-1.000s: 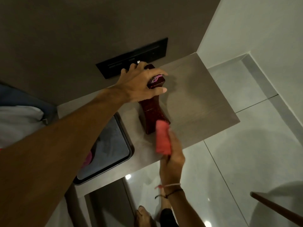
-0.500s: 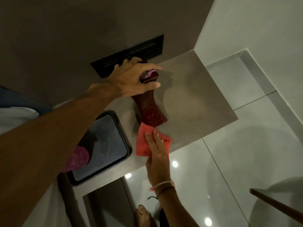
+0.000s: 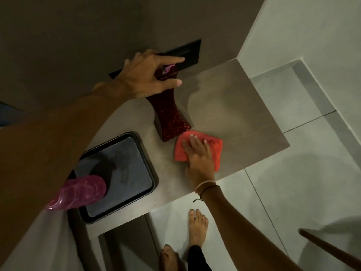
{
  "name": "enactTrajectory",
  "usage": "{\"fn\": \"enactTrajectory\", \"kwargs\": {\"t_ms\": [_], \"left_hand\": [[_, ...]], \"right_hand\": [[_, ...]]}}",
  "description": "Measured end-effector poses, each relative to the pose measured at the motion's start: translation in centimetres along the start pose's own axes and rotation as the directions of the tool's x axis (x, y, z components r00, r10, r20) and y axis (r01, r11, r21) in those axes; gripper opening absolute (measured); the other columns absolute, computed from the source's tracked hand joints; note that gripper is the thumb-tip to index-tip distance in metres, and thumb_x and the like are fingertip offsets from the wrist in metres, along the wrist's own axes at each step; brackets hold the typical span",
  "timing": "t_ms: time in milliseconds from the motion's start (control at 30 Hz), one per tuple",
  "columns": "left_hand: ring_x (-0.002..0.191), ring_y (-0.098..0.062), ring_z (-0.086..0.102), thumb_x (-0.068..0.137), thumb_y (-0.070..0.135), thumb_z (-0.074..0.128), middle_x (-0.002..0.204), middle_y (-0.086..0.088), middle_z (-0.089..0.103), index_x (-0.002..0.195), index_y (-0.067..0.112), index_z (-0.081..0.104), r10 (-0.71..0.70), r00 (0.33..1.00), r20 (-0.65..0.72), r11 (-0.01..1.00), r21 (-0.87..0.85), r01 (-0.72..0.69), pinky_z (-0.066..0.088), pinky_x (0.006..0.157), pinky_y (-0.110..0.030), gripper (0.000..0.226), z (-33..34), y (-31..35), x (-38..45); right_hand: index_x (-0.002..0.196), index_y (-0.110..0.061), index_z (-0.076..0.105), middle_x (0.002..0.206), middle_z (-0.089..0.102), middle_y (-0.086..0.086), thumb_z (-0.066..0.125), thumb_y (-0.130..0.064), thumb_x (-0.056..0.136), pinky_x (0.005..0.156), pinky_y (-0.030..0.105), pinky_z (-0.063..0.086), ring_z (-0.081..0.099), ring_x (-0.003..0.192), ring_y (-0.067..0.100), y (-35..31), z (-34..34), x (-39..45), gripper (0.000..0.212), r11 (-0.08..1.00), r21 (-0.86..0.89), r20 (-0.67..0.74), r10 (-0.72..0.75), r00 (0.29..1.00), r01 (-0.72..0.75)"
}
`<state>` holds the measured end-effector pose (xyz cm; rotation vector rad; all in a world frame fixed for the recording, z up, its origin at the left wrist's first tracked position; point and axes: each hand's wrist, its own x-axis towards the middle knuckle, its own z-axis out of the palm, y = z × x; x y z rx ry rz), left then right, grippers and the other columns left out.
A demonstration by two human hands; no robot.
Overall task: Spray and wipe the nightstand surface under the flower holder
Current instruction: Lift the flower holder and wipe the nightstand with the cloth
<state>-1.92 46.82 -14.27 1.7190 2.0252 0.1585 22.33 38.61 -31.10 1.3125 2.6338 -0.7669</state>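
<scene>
Since the earlier frames, our right hand [image 3: 197, 153] has carried the red cloth [image 3: 213, 151] up onto the nightstand [image 3: 244, 114] and flattened it there, while our left hand [image 3: 148, 77] has tipped the flower holder [image 3: 168, 112] further back toward the wall.

From the one head view: the left hand's fingers wrap the holder's top at about eleven o'clock. The right hand lies at the centre, fingers spread wide and pressing the cloth down, just beside the holder's base. We cannot tell whether that base is fully lifted or still rests on one edge. At eight o'clock a pink bottle [image 3: 78, 192] stands on a dark tray [image 3: 148, 173].

We judge the wipe has only begun. The risk is the tilted holder: a cloth pushed against its base could knock it loose from our one-handed hold, or the dark patch beneath could go unwiped.
</scene>
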Motion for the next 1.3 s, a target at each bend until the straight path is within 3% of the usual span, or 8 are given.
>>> {"fn": "enactTrajectory", "kwargs": {"t_ms": [133,267,600,733,833,933,1000,1300], "left_hand": [[0.148,-0.043,0.03,0.086,0.071,0.055,0.163,-0.016,0.031,0.15,0.06,0.033,0.026,1.0,0.006,1.0,0.008,-0.026,0.019,0.118,-0.066,0.069,0.8,1.5,-0.6],[0.146,-0.043,0.031,0.087,0.071,0.053,0.165,-0.017,0.026,0.154,0.054,0.029,0.118,0.993,0.004,0.978,0.171,-0.117,0.024,0.116,-0.064,0.073,3.0,4.6,-1.6],[0.151,-0.04,0.028,0.08,0.083,0.046,0.169,-0.02,0.017,0.16,0.046,0.011,0.174,0.976,-0.135,0.921,0.374,-0.113,0.026,0.116,-0.066,0.095,7.3,6.9,-5.1],[0.155,-0.032,0.028,0.079,0.085,0.045,0.17,-0.013,0.021,0.161,0.042,0.02,-0.173,0.893,-0.416,0.971,-0.226,0.083,0.027,0.12,-0.054,0.096,6.8,4.5,-10.4],[0.128,-0.019,0.061,0.081,0.072,0.062,0.134,0.011,0.062,0.145,0.038,0.047,-0.616,0.782,-0.093,0.415,-0.883,0.222,0.053,0.098,-0.026,0.074,8.9,1.6,-15.6],[0.105,-0.027,0.075,0.085,0.046,0.075,0.12,-0.007,0.077,0.128,0.024,0.066,-0.65,0.68,0.338,-0.204,-0.94,0.273,0.064,0.083,-0.042,0.049,12.5,-0.7,-19.5],[0.103,-0.031,0.072,0.087,0.023,0.077,0.129,-0.018,0.072,0.132,0.012,0.064,-0.704,0.606,0.37,-0.333,-0.926,0.178,0.06,0.087,-0.056,0.049,14.5,-2.1,-20.9],[0.124,-0.042,0.064,0.091,0.002,0.06,0.13,-0.024,0.068,0.132,0.002,0.062,-0.825,0.507,0.25,0.073,-0.843,0.534,0.052,0.107,-0.05,0.041,13.7,-3.1,-21.4]], "right_hand": [[0.143,-0.023,0.054,0.158,0.045,-0.001,0.061,-0.013,0.092,0.13,0.041,0.013,0.03,0.152,0.017,-0.7,0.5,-3.4,0.053,0.967,0.193,0.041,-0.179,0.983,0.168],[0.113,-0.013,0.072,0.117,0.07,0.003,0.061,-0.003,0.089,0.093,0.007,0.048,0.064,0.106,0.007,-0.6,-1.6,-6.5,0.028,0.722,0.675,0.12,0.098,0.988,-0.154],[0.099,-0.029,0.072,0.089,0.08,-0.004,0.062,-0.025,0.07,0.057,0.027,0.059,0.075,0.078,0.014,0.5,-6.0,-8.4,0.031,0.186,0.91,0.292,0.343,0.893,-0.37],[0.113,-0.022,0.072,0.108,0.078,0.001,0.066,-0.019,0.069,0.088,0.048,0.057,0.07,0.107,0.032,-2.2,-7.6,-6.1,0.045,0.114,0.917,0.34,0.272,0.9,-0.381],[0.128,-0.009,0.066,0.127,0.072,0.017,0.069,-0.017,0.079,0.101,0.057,0.052,0.068,0.116,0.037,-5.5,-7.1,-3.5,0.049,-0.017,0.894,0.447,0.086,0.89,-0.447],[0.13,-0.008,0.065,0.128,0.07,0.02,0.066,-0.012,0.091,0.104,0.053,0.052,0.068,0.113,0.035,-9.2,-5.7,-0.5,0.039,0.088,0.882,0.464,0.0,0.886,-0.463],[0.125,-0.007,0.068,0.125,0.071,0.022,0.068,-0.009,0.091,0.103,0.05,0.054,0.069,0.111,0.035,-11.3,-4.2,1.3,0.034,0.255,0.865,0.432,0.06,0.9,-0.432],[0.15,-0.002,0.04,0.147,0.055,0.022,0.045,0.016,0.09,0.119,0.041,0.039,0.053,0.135,0.033,-13.7,-1.8,1.5,0.063,0.651,0.67,0.421,0.063,0.905,-0.357]]}}
